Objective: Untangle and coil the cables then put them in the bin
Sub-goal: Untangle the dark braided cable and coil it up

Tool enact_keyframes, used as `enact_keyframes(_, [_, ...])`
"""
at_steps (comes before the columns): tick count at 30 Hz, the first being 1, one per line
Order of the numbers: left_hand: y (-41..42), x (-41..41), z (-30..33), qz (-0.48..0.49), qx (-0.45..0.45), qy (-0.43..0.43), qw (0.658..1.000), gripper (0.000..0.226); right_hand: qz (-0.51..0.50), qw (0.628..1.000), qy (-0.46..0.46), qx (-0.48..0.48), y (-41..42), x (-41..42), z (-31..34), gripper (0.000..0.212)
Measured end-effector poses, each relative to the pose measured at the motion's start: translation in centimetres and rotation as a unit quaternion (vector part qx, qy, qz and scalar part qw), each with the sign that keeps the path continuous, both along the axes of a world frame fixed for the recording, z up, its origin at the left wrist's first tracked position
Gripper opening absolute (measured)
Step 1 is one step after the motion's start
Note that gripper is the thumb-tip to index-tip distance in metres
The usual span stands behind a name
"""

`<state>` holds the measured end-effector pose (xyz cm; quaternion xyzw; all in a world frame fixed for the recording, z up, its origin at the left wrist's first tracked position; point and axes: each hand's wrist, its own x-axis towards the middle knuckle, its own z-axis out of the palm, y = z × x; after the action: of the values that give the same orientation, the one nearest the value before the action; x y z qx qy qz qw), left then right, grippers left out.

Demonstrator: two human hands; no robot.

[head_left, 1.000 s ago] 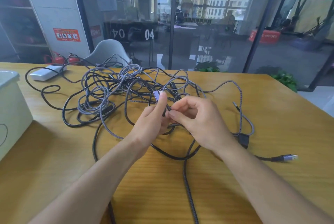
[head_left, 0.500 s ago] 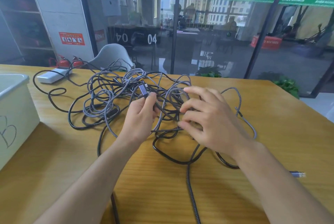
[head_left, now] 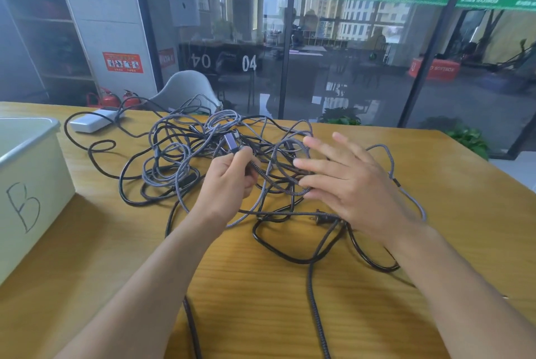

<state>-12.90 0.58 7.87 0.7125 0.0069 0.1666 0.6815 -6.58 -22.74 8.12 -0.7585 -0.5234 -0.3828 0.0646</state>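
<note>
Bin [head_left: 34, 173] marked B stands at nine o'clock, holding no cables yet. Left hand [head_left: 229, 181] pinches a braided cable [head_left: 269, 178] just below its grey plug [head_left: 231, 142], now drawn up from the tangle [head_left: 185, 155] at twelve o'clock. Right hand [head_left: 351, 184], previously pinching, now lies spread flat on the loops at three o'clock; untangling has barely begun.

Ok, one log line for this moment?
stage: untangling | left hand: grips braided cable near its plug | right hand: open over tangle | bin: no cable visible
</note>
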Motion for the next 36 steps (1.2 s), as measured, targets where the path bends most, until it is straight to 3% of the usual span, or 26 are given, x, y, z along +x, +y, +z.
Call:
enact_keyframes(2, [0.2, 0.0, -0.1, 0.004, 0.023, -0.003, 1.0, 0.043, 0.032, 0.999, -0.01, 0.0, 0.8, -0.1, -0.6, 0.012])
enact_keyframes(7, [0.0, -0.2, 0.1, -0.038, 0.004, -0.011, 0.999, 0.045, 0.086, 0.995, 0.028, -0.029, 4.5, -2.0, -2.8, 0.031])
enact_keyframes(11, [-0.7, -0.4, 0.3, -0.152, -0.104, -0.012, 0.983, 0.042, 0.074, 0.988, 0.133, -0.027, 4.5, -2.3, -3.3, 0.029])
enact_keyframes(17, [-1.2, -0.7, 0.4, -0.238, -0.153, 0.028, 0.959, 0.046, 0.046, 0.938, 0.334, -0.079, 4.0, -1.5, -3.9, 0.041])
enact_keyframes(22, [-1.0, -0.8, 1.0, -0.262, -0.176, 0.034, 0.948, 0.047, 0.054, 0.902, 0.428, 0.021, 2.9, -0.2, -3.5, 0.027])
enact_keyframes(24, [-0.7, -0.8, 1.2, -0.252, -0.187, 0.023, 0.949, 0.048, 0.048, 0.884, 0.46, 0.061, 2.9, -0.6, -3.5, 0.03])
enact_keyframes(26, [-0.4, -0.9, 1.4, -0.235, -0.203, 0.013, 0.951, 0.048, 0.039, 0.856, 0.505, 0.107, 2.9, -0.6, -3.4, 0.048])
enact_keyframes(29, [-0.3, -0.9, 1.7, -0.213, -0.212, 0.01, 0.954, 0.052, 0.053, 0.751, 0.646, 0.121, 2.1, -0.8, -2.8, 0.075])
enact_keyframes(31, [-0.5, -1.0, 1.7, -0.211, -0.206, 0.013, 0.955, 0.054, 0.056, 0.71, 0.697, 0.08, 1.8, -1.1, -2.3, 0.065])
enact_keyframes(33, [-0.6, -1.1, 1.6, -0.22, -0.204, 0.016, 0.954, 0.052, 0.072, 0.691, 0.717, 0.057, 1.7, -1.2, -1.9, 0.041])
enact_keyframes(36, [-0.6, -1.1, 1.6, -0.236, -0.202, 0.017, 0.951, 0.045, 0.097, 0.661, 0.739, 0.084, 1.8, -1.1, -1.9, 0.025])
